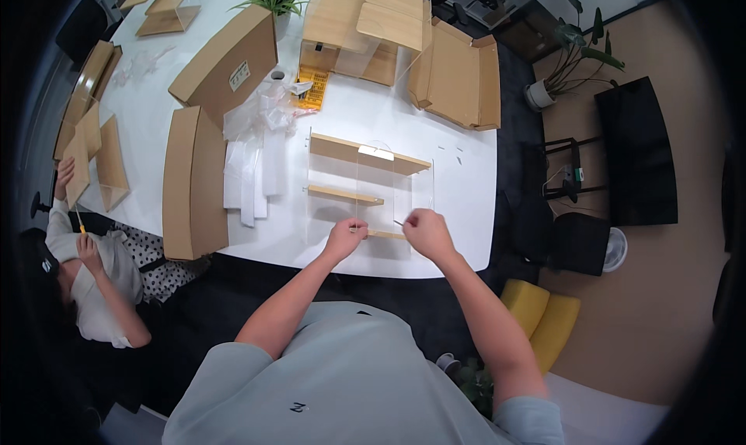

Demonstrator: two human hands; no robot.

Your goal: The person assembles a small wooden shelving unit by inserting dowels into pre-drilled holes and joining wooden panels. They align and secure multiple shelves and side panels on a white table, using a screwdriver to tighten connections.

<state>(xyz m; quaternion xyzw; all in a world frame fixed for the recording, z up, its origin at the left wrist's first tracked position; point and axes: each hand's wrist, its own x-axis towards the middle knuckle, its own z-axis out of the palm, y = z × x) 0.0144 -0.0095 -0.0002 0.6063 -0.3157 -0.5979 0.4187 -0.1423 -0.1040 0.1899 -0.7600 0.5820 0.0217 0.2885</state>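
In front of me on the white table (466, 188) lies a shelf unit with clear panels and light wooden boards, among them a long upper board (334, 146) and a shorter middle board (342, 195). My left hand (344, 241) is closed in a pinch at the left end of the nearest board (385, 235); its fingertips hide whatever is between them. Just right of that board, my right hand (430, 235) is closed on a small thin dark piece (399, 223), too small to name, which points left towards the unit.
Plastic wrapping (260, 126), an orange sheet (312, 89) and tall cardboard boxes (210, 204) stand to the left. An assembled wooden unit (373, 25) and an open carton (454, 76) are behind. At far left, another person (93, 282) holds a yellow-handled screwdriver (81, 221) at a wooden unit.
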